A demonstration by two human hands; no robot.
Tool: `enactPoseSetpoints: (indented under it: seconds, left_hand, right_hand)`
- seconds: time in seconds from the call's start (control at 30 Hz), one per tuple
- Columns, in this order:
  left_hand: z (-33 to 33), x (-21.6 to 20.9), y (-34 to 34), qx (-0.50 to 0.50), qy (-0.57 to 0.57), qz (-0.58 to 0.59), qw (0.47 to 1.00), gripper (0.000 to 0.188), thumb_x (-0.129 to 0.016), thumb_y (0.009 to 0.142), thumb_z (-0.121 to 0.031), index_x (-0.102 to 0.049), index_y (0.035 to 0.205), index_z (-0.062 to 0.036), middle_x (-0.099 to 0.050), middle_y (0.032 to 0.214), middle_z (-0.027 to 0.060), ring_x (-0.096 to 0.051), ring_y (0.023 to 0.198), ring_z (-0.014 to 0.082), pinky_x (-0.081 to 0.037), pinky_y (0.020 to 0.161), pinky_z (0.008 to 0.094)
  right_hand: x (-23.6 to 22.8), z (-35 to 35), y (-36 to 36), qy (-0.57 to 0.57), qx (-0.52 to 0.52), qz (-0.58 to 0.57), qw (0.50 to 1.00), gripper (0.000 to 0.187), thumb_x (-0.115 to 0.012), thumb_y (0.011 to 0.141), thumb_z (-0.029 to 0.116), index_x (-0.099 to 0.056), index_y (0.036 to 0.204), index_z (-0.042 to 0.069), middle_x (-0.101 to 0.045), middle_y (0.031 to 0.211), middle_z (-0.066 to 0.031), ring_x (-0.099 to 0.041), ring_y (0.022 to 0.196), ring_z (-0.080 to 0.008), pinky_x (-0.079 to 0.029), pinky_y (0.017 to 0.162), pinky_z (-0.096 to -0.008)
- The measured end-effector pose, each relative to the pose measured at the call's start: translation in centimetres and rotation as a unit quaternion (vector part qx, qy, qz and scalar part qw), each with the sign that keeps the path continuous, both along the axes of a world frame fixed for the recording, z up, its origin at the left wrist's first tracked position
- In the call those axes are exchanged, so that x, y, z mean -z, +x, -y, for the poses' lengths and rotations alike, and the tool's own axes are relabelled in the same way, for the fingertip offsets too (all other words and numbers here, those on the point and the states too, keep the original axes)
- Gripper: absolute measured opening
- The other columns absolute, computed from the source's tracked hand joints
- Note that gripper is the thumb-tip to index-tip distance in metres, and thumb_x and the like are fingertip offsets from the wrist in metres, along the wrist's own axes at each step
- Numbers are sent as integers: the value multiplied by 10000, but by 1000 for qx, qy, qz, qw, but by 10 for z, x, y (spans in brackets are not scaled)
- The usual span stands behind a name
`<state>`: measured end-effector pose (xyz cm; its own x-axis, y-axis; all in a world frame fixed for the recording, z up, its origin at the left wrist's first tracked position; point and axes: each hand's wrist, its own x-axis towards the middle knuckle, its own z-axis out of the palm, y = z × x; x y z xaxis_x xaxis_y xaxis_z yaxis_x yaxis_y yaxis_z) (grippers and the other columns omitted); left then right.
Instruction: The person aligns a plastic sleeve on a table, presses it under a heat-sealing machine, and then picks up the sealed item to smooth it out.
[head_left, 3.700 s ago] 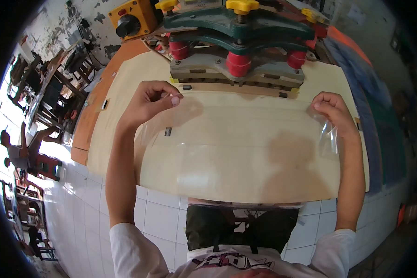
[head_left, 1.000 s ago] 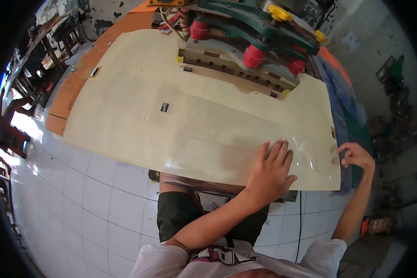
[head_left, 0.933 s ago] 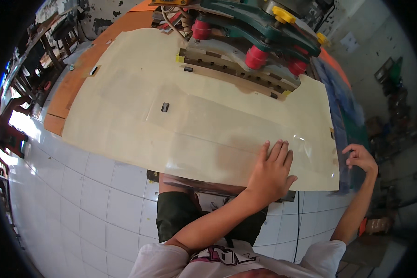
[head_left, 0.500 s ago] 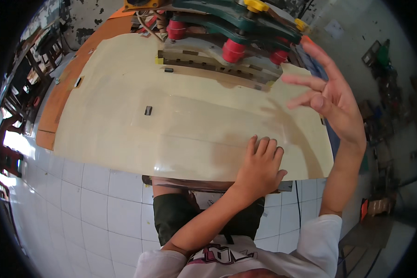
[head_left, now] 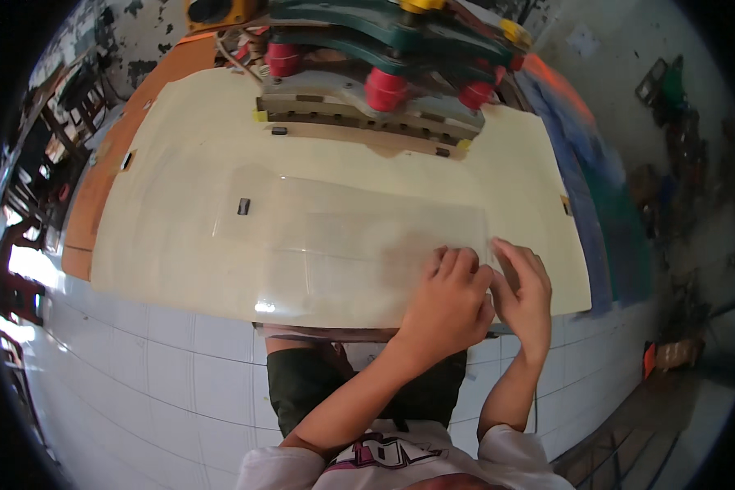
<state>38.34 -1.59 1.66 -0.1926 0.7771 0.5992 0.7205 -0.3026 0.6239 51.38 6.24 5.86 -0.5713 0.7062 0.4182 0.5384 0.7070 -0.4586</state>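
Observation:
A clear plastic sheet (head_left: 335, 237), glossy and faintly creased, lies flat across the middle of the cream work surface (head_left: 155, 245). On its right part rests my left hand (head_left: 453, 298), closed, with bent fingers drawn together against the plastic; the fingertips are partly hidden. My right hand (head_left: 527, 290) is right beside it, at the sheet's right edge. Its fingers curve toward the left hand, with a gap between thumb and forefinger, and I see nothing held there. Left of the sheet, a small dark block (head_left: 243, 207) sits on the surface.
Along the far side stands a machine with green arms (head_left: 327, 41), red knobs (head_left: 385, 90) and a long slotted metal bar (head_left: 367, 122). Small dark stops (head_left: 279, 131) sit before the bar. Blue cloth (head_left: 576, 204) hangs at the right edge; orange-brown board (head_left: 82, 237) borders the left.
My right hand has come down from the far right, beside the machine, to the sheet's right edge next to my left hand. The left hand's fingers have curled in more.

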Motion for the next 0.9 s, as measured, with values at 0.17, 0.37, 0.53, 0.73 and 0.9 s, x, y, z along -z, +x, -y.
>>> enactPoseSetpoints:
  seconds: [0.17,0.37,0.53,0.73,0.9]
  left_hand:
    - [7,-5,-5,82,-22,132,988,145,-670,713,-113,-567,801,-62,-565,819,98,-555,718,303,-424,742,437]
    - [28,-18,-16,204,91,162,961,154,-716,680,-87,-591,769,-70,-592,698,70,-527,588,253,-405,637,360]
    - [60,-25,-18,-32,37,1,999,261,-752,707,-138,-661,936,-50,-635,922,101,-607,862,286,-407,840,394]
    - [91,-10,-23,-222,-193,-119,948,622,-667,868,-369,-519,1372,-36,-415,1488,229,-348,1411,389,-126,1155,586]
    - [90,-16,-29,-225,-215,-159,937,639,-617,900,-443,-511,1394,-52,-406,1505,210,-344,1421,377,-137,1153,592]
  right_hand:
    - [23,7,-13,1,-18,-56,998,413,-660,767,64,-689,1175,118,-623,1167,-101,-569,1068,-306,-444,928,-410]
    - [29,5,-12,95,-20,-18,995,305,-659,851,237,-714,1138,148,-597,1243,-92,-566,1078,-300,-413,952,-440]
    - [32,4,-13,115,-11,3,993,279,-672,864,261,-723,1122,168,-589,1269,-98,-556,1093,-306,-412,960,-442]
    - [28,7,-13,111,-15,16,994,308,-716,820,216,-723,1123,166,-585,1278,-90,-544,1109,-312,-407,982,-451]
    - [28,9,-13,104,-21,18,994,319,-713,821,225,-722,1134,165,-571,1305,-86,-535,1140,-320,-401,994,-459]
